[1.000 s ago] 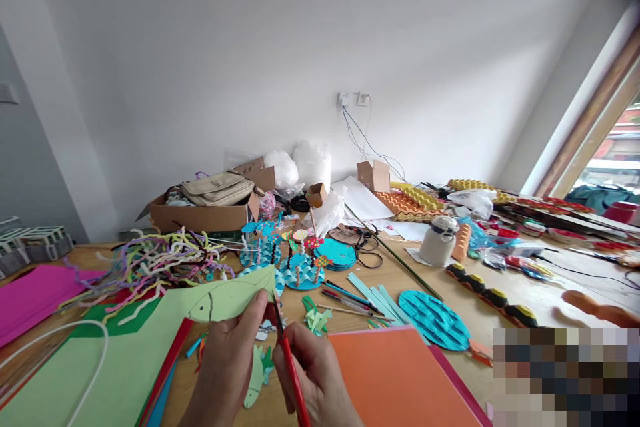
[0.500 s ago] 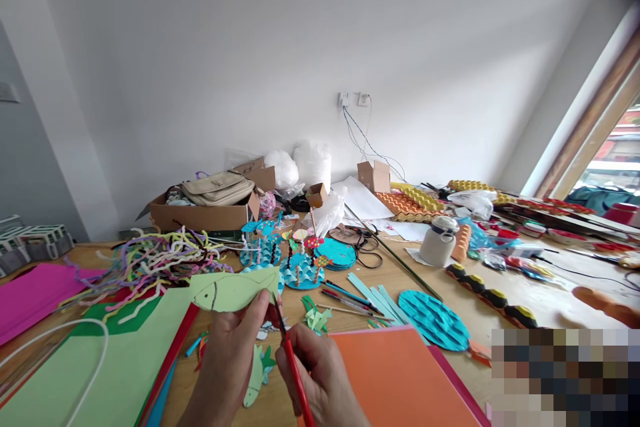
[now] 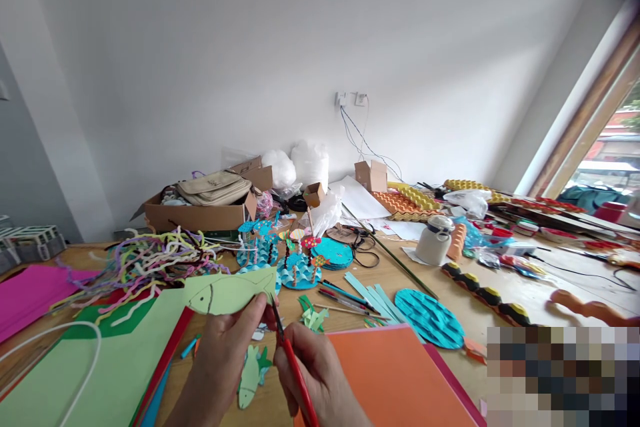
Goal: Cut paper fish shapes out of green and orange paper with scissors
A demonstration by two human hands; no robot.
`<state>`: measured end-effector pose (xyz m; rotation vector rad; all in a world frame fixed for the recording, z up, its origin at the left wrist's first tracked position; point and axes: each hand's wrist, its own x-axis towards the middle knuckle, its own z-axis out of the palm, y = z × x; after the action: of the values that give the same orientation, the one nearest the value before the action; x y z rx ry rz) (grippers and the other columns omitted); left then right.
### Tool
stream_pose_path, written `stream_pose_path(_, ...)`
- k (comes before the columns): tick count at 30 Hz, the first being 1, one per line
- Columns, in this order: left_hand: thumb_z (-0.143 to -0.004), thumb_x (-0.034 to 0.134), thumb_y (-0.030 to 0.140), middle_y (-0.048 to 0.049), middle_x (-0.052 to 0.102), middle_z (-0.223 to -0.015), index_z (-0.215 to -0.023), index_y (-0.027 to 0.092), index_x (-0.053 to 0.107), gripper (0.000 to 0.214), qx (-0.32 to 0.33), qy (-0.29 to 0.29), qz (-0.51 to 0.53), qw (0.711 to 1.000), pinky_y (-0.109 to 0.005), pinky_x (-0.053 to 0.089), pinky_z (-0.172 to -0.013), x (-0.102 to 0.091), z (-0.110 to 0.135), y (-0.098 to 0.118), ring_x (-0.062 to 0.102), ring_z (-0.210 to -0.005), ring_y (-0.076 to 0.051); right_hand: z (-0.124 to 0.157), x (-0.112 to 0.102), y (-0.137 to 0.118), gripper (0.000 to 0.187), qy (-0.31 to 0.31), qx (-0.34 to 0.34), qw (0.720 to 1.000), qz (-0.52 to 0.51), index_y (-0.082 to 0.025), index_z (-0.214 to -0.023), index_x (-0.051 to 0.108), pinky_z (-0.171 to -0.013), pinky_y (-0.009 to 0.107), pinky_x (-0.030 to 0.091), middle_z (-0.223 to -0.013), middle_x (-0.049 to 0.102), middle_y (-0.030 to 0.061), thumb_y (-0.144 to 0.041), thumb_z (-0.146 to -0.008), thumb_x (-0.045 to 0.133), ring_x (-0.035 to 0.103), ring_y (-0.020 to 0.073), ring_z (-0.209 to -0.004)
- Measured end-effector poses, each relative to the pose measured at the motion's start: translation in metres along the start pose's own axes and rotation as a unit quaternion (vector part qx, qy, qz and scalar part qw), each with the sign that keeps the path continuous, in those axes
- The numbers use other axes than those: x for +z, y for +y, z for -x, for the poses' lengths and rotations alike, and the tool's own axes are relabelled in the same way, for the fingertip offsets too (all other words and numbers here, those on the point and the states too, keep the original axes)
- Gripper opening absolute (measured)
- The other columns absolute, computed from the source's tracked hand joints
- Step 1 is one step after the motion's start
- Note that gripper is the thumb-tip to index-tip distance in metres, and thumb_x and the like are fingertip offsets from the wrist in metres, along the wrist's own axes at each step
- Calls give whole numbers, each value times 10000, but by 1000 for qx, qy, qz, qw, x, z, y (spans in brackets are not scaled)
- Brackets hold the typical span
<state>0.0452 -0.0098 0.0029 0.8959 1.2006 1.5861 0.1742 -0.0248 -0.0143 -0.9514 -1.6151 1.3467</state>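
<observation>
Holding up a pale green paper (image 3: 227, 290) above the desk (image 3: 393, 277), left hand (image 3: 227, 347) clamped on it with the thumb pressed near the tail of a drawn fish. Outlined in dark line on that paper, head to the left, with an eye and a gill line; curved along the lower edge, straighter along the top. Gripping red-handled scissors (image 3: 293, 355) in the right hand (image 3: 315, 363), fingers closed around the handles, dark blades pointing up and away at the paper's right end, beside the left thumb. Cannot tell how far apart the blades stand.

Just below the hands, on the desk: a cut-out fish (image 3: 249, 380), pale green, beside darker green bits. Beyond the right hand: green scraps (image 3: 313, 315), pens (image 3: 350, 302), pale blue strips (image 3: 373, 297) and a ridged blue oval (image 3: 429, 318). At the near right, partly behind the right hand: an orange sheet (image 3: 390, 373). At the near left: a large green sheet (image 3: 90, 367), with a white cord across it. Farther back: tangled pipe cleaners (image 3: 145, 260), fish models (image 3: 299, 272) on wavy blue bases, a lidded jar (image 3: 434, 243), and a carton (image 3: 200, 217) with a beige bag (image 3: 215, 188) on top.
</observation>
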Motion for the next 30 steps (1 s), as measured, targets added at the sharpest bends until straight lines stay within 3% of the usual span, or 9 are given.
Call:
stream_pose_path(3, -528, 746, 394, 6, 608, -467, -430, 210, 631, 239, -32, 10, -7, 999, -233, 497, -543, 1, 2, 2, 560, -525, -162, 1, 0, -4, 363, -7, 18, 1000, -8, -217, -603, 382, -406, 186, 265, -477, 309, -89, -469, -826, 519, 295, 74, -427)
stream_pose_path(10, -501, 700, 393, -2, 600, -471, -401, 217, 622, 217, -23, 25, -51, 998, -241, 487, -578, 3, 7, 7, 588, -563, -182, 0, -1, -8, 459, 1, 9, 1000, 3, -219, -568, 359, -436, 225, 178, -493, 239, -90, -579, -791, 536, 215, 78, -471)
stream_pose_path(23, -535, 673, 415, -22, 616, -496, -390, 226, 619, 245, -25, -11, -54, 998, -273, 503, -624, 2, 7, 10, 590, -594, -204, -1, -5, 6, 388, 6, -45, 996, 71, -208, -597, 375, -455, 224, 191, -528, 263, -76, -482, -836, 511, 241, 87, -496)
stream_pose_path(30, -500, 675, 344, -15, 601, -450, -352, 223, 590, 210, -25, -28, -42, 998, -255, 503, -561, 6, 10, 18, 565, -530, -182, 0, -7, 7, 388, 2, -43, 995, 91, -208, -591, 366, -442, 218, 188, -528, 282, -68, -478, -829, 511, 242, 89, -507)
